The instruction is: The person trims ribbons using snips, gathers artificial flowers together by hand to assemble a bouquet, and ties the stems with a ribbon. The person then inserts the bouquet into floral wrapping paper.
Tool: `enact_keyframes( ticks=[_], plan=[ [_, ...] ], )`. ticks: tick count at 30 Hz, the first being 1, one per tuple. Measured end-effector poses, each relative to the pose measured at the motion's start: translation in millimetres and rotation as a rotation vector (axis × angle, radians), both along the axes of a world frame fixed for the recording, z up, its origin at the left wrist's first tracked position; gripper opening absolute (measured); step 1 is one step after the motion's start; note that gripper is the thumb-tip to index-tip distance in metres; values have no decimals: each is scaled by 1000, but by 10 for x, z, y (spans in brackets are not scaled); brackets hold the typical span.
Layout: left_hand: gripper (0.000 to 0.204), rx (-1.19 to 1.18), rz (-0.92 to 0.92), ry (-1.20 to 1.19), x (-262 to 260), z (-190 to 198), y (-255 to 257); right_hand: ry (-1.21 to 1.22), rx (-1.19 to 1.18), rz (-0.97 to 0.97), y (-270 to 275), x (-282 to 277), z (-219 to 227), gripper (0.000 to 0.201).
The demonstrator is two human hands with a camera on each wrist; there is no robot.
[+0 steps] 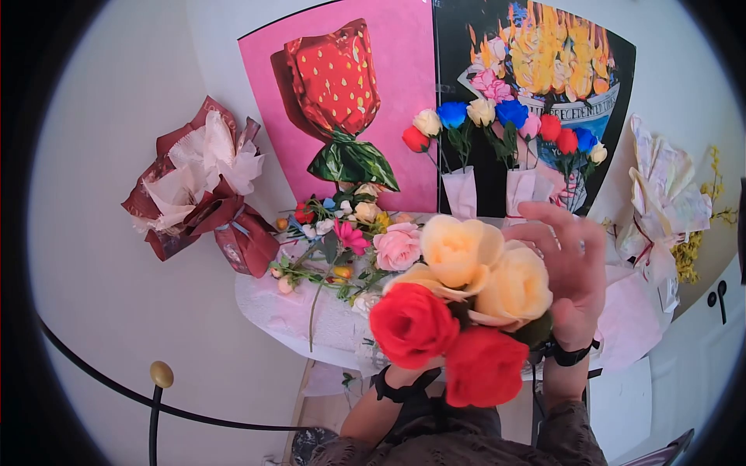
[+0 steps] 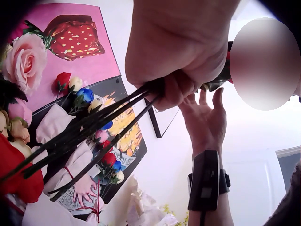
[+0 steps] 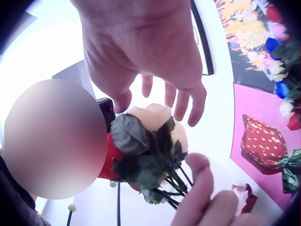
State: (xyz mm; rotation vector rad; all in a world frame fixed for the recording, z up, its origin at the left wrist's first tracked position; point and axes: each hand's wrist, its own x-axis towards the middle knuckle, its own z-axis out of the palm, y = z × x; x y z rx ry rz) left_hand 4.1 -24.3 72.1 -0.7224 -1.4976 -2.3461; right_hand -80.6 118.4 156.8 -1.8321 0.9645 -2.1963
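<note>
A bunch of artificial roses, with red blooms (image 1: 413,325) and pale peach blooms (image 1: 513,287), is held up close to the head camera. My left hand (image 2: 181,52) grips its dark stems (image 2: 89,127), which trail out below the fist; in the head view the blooms hide most of this hand. Beside the peach blooms, my right hand (image 1: 571,272) is raised with fingers spread and loosely bent. In the right wrist view its fingertips (image 3: 195,115) hang around the top of the bunch, over the green leaves (image 3: 141,169).
Loose artificial flowers, including a pink rose (image 1: 398,247), cover the left of the white table (image 1: 264,311). Wrapped roses stand in pale paper (image 1: 460,194) at the back, before two posters (image 1: 420,93). A dark red wrapped bouquet (image 1: 245,237) is at left, a pale one (image 1: 660,210) at right.
</note>
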Motion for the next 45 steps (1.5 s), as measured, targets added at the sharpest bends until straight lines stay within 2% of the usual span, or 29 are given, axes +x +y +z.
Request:
enact_keyframes(
  ticks=[1, 2, 4, 6, 7, 8, 9, 11, 12, 14, 15, 16, 18, 19, 21, 22, 24, 25, 28, 30, 32, 33, 34, 36, 38, 40, 42, 45],
  plan=[
    [21, 18, -20, -5, 44, -50, 35, -159, -26, 39, -5, 41, -18, 53],
    [21, 36, -39, -10, 81, -60, 16, -159, -25, 40, 16, 27, -125, 53],
    [21, 68, -66, -15, 193, -109, -11, -28, 433, -10, 22, -65, -504, 66],
    [21, 99, -93, -14, 354, -101, -176, 432, 744, -181, -2, -59, -772, 56],
    [21, 115, -110, -19, 672, -173, -126, 461, 798, -162, -25, 1, -911, 48],
    [21, 128, -129, -24, 477, -218, -110, 490, 851, -144, -58, 66, -1049, 41],
    [21, 142, -150, -30, 236, -68, -86, 489, 848, -146, -87, 102, -1234, 41],
    [21, 172, -194, -39, 174, 5, -123, 488, 622, -233, -132, 140, -1514, 26],
    [21, 189, -214, -45, 145, 29, -121, 487, 621, -235, -130, 163, -1483, 26],
    [21, 222, -250, -53, 149, 2, -69, 281, 628, -116, -111, 223, -1358, 23],
    [21, 240, -262, -57, 167, 1, -79, 285, 628, -108, -107, 237, -1305, 23],
    [19, -38, 277, -99, 306, 268, 79, 214, 639, -125, -102, 246, -1257, 23],
    [17, 310, 207, -13, 209, 266, -4, 150, 655, -126, -118, 214, -1241, 23],
    [17, 320, 223, -13, 184, 281, -35, 99, 695, -81, -114, 177, -1270, 25],
    [13, 389, 119, -27, 130, 322, -97, -21, 753, -31, -114, 228, -1206, 29],
    [13, 400, 126, -35, 84, 374, -96, -27, 765, -22, -139, 258, -1166, 29],
    [12, 504, 236, -185, 3, 461, -51, -275, 767, 14, -178, 305, -1099, 28],
    [11, 566, 111, -187, -14, 392, -93, -306, 784, -38, -195, 330, -1031, 27],
    [14, 614, 50, -129, -73, 277, -168, -324, 755, -27, -249, 291, -1070, 26],
    [18, 582, 103, -157, -75, 316, -209, -332, 762, 41, -257, 242, -1119, 31],
    [27, 602, 160, -247, -41, 388, -257, -395, 735, 271, -257, 169, -1191, 40],
    [38, 636, 184, -232, -63, 390, -284, -347, 795, 278, -216, 147, -1160, 46],
    [38, 641, 184, -241, -59, 414, -292, -357, 800, 278, -178, 141, -1140, 46],
    [46, 511, 403, -345, -40, 512, -275, -530, 881, 378, -132, 124, -1122, 47],
    [46, 493, 419, -358, -57, 501, -258, -521, 878, 361, -129, 119, -1161, 46],
    [42, 528, 324, -297, -60, 467, -268, -503, 875, 347, -163, 118, -1176, 46],
    [42, 537, 312, -337, -78, 465, -246, -158, 635, -24, -245, 135, -1166, 42],
    [43, 543, 306, -349, -192, 363, -136, -228, 643, -61, -304, 140, -981, 36]
  ],
)
